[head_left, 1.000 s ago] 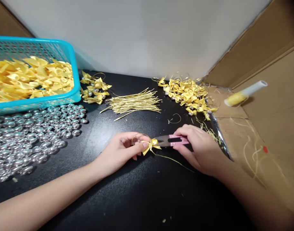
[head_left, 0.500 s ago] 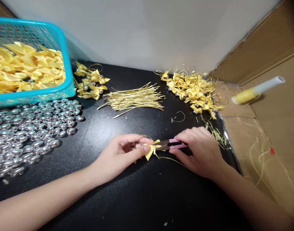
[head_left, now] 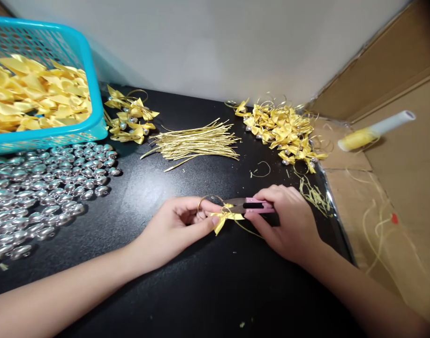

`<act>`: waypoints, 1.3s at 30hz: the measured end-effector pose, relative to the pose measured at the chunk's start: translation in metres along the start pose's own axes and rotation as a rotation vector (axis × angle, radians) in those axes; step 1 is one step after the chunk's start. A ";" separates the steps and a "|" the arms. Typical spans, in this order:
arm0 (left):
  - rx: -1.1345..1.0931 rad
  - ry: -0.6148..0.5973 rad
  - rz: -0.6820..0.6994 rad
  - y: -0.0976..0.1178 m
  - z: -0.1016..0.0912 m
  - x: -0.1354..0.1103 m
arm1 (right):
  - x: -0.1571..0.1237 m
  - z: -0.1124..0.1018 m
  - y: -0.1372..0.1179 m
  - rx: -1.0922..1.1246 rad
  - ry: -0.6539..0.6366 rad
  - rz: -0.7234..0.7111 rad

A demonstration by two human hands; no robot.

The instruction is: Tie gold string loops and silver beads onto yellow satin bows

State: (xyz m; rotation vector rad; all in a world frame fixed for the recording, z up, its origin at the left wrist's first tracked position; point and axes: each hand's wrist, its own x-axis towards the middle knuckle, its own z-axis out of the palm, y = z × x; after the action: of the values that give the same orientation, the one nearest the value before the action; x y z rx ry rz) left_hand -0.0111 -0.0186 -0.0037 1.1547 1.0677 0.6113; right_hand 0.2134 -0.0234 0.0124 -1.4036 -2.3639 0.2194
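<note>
Between thumb and fingers, my left hand [head_left: 186,218] pinches a yellow ribbon bow [head_left: 222,221]. A loop of gold cord [head_left: 205,199] rises from the bow over my fingers. My right hand [head_left: 285,220] is closed round the pink handles of small thread snips [head_left: 259,205]. Their blades point left and lie against the top of the bow, close to its knot. From the bow a thin yellow thread [head_left: 250,230] trails right, under my right hand. Whether the blades have thread between them I cannot make out.
On the black table [head_left: 186,291] lie gold cords [head_left: 197,143], silver beads [head_left: 42,197], a small bow group [head_left: 132,117] and a larger bow pile [head_left: 278,131]. A turquoise basket [head_left: 91,94] of bows stands left. Thread scraps [head_left: 316,197] and a thread-wound tube [head_left: 376,131] are right.
The snips have moved slightly left and up over the bow, and their handles have turned and come closer together. The bow has tilted a little in my left hand.
</note>
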 end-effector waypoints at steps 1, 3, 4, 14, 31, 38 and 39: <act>-0.007 0.005 -0.002 0.000 0.000 0.000 | 0.000 0.000 0.000 0.007 0.004 0.015; -0.006 0.017 -0.002 0.001 0.000 0.000 | 0.000 -0.002 0.000 0.015 0.022 0.043; 0.001 0.022 -0.001 0.001 0.000 0.001 | 0.000 -0.003 0.000 0.018 0.035 0.055; 0.009 0.061 0.034 -0.001 -0.002 0.000 | 0.000 -0.010 0.004 0.059 0.121 -0.146; 0.271 0.172 0.263 0.000 0.015 -0.008 | -0.011 0.024 -0.030 0.376 0.273 0.010; 0.337 0.194 0.379 0.001 0.015 -0.009 | -0.012 0.025 -0.032 0.359 0.267 0.036; 0.339 0.194 0.375 0.001 0.015 -0.009 | -0.012 0.024 -0.032 0.375 0.253 0.048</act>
State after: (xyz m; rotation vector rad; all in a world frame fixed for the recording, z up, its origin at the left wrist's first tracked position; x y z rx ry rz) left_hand -0.0014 -0.0320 0.0012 1.6382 1.1568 0.8712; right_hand 0.1832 -0.0478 -0.0023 -1.2275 -1.9633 0.4447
